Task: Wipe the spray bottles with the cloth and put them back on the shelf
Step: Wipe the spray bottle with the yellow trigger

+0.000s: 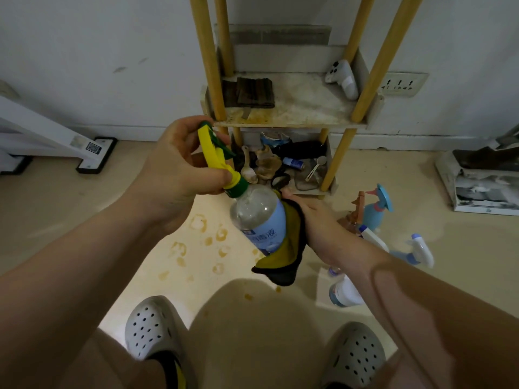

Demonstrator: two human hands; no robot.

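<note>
My left hand (174, 167) grips the yellow and green trigger head of a clear spray bottle (258, 217) with a pale blue label, held tilted in front of the shelf. My right hand (306, 211) holds a yellow and black cloth (289, 248) wrapped against the bottle's right side. The cloth's loose end hangs below the bottle. The shelf (292, 108) with yellow posts stands against the wall; its middle board carries a white spray bottle (344, 78) at the back right.
Several more spray bottles (376, 209) stand and lie on the floor to the right of the shelf, one white bottle (345, 290) near my right arm. The bottom shelf (280, 164) is full of clutter. Dark folded cloths (252, 91) lie on the middle board.
</note>
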